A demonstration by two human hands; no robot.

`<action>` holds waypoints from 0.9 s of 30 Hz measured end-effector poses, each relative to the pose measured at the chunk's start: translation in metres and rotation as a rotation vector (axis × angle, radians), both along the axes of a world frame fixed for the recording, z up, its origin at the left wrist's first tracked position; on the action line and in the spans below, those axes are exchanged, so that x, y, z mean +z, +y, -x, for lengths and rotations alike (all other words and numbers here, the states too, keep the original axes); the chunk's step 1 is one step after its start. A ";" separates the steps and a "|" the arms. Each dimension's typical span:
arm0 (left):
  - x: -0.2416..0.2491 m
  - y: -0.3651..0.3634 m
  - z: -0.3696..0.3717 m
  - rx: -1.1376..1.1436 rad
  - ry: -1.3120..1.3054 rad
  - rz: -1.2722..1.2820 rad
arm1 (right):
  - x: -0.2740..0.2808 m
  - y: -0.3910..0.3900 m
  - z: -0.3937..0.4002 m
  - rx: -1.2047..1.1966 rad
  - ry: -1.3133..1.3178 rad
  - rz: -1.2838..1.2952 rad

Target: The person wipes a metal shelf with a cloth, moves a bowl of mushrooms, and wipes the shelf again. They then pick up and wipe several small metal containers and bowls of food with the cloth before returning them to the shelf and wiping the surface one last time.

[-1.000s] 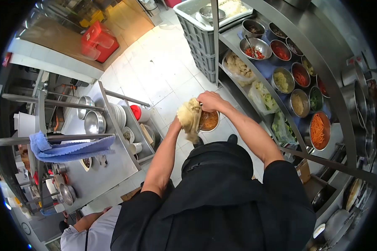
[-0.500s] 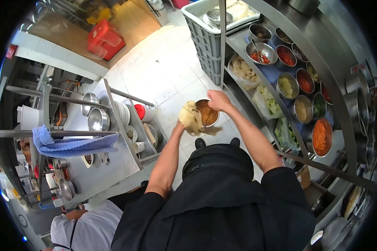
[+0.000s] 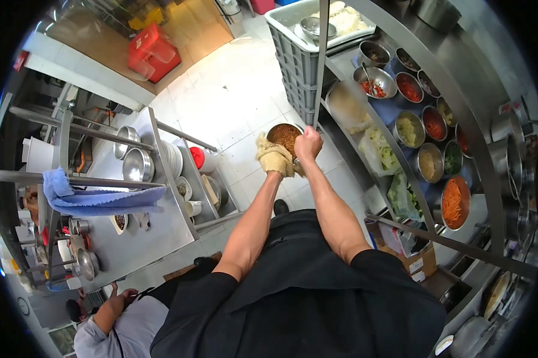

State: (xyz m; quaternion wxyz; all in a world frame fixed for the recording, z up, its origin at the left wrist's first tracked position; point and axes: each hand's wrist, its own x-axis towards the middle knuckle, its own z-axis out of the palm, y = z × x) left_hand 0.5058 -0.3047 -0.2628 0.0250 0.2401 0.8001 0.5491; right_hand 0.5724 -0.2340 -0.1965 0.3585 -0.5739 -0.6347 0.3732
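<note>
A round metal pot [image 3: 286,126] with reddish-brown, crumbly food [image 3: 284,138] in it is held out in front of me, above the tiled floor. Over my left hand [image 3: 273,175] lies a pale yellow cloth [image 3: 276,159], bunched against the pot's near left side. The fingers of that hand are hidden under the cloth, which it grips. My right hand [image 3: 308,145] is closed in a fist at the pot's right rim.
To the right, a metal rack [image 3: 400,101] carries bowls of toppings, including shredded carrot [image 3: 455,203]. Grey crates [image 3: 296,77] stand ahead. On the left are a steel table [image 3: 155,230], plates [image 3: 172,160] and a blue towel [image 3: 96,200]. A person [image 3: 125,322] is at lower left.
The pot has shifted slightly left and away from me. The cloth, earlier hanging loose, is now gathered against the pot. My hands are closer together, and the view has shifted a little.
</note>
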 end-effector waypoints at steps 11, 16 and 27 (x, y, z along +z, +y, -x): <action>0.081 -0.056 0.001 -0.706 -1.428 -0.405 | -0.025 0.030 -0.045 -0.153 0.616 0.775; 0.111 -0.088 0.029 -0.600 -1.574 -0.802 | -0.004 0.049 -0.064 -0.122 0.916 0.944; 0.042 -0.108 0.087 -0.343 -1.284 -0.905 | 0.015 0.062 -0.063 0.076 0.993 0.927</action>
